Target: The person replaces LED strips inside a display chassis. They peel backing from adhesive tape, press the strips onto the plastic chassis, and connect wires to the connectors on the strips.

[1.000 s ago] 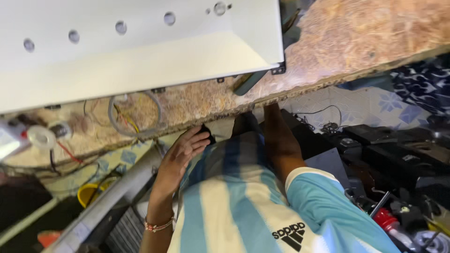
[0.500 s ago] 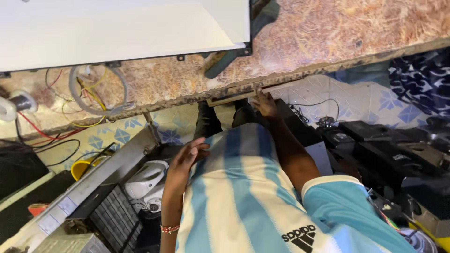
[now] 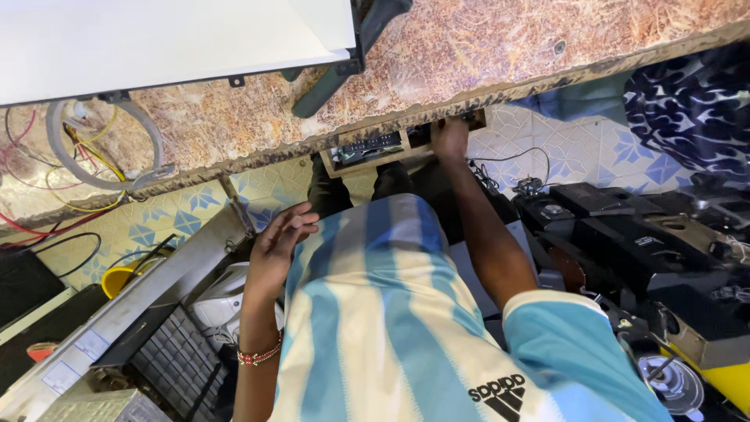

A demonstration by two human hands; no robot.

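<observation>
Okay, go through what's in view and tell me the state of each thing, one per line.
Shallow wooden drawer under the speckled tabletop: pulled partly open.
Right hand: gripping the drawer front.
Left hand: empty, fingers spread.
White flat panel: lying on the tabletop.

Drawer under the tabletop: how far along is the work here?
Done: the drawer stands partly open under the tabletop, dark parts showing inside. In hand: the right hand is at its right end. The left hand hangs empty by the shirt. Left: nothing is out yet.
</observation>
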